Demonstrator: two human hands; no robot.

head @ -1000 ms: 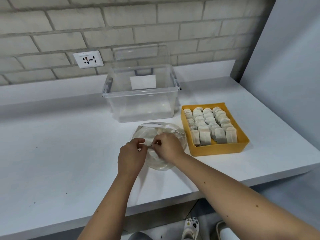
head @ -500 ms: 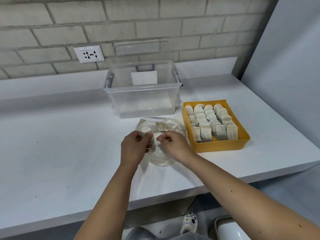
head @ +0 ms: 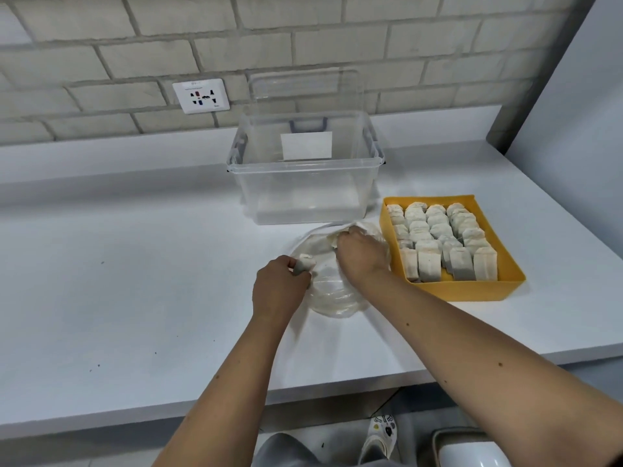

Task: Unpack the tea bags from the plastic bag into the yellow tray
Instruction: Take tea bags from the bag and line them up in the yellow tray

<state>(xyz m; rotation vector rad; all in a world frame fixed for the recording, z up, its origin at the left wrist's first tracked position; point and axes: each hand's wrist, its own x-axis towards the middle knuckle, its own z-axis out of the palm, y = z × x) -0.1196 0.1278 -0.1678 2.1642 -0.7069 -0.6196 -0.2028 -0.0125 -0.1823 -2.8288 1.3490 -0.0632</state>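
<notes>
Clear soft plastic bag (head: pixel 332 296) lies on white countertop (head: pixel 135 281), just beside yellow rectangular plastic tray (head: pixel 465 291), which holds upright rows. Left hand (head: pixel 279 286) pinches one pale paper tea bag (head: pixel 306 263) at the bag's near edge. Right hand (head: pixel 362 254) clutches the film at the far mouth; anything beneath is hidden. Judgement: tea bags are light, soft and tearable, so pinch the flat body gently. The film is slippery and limp.
</notes>
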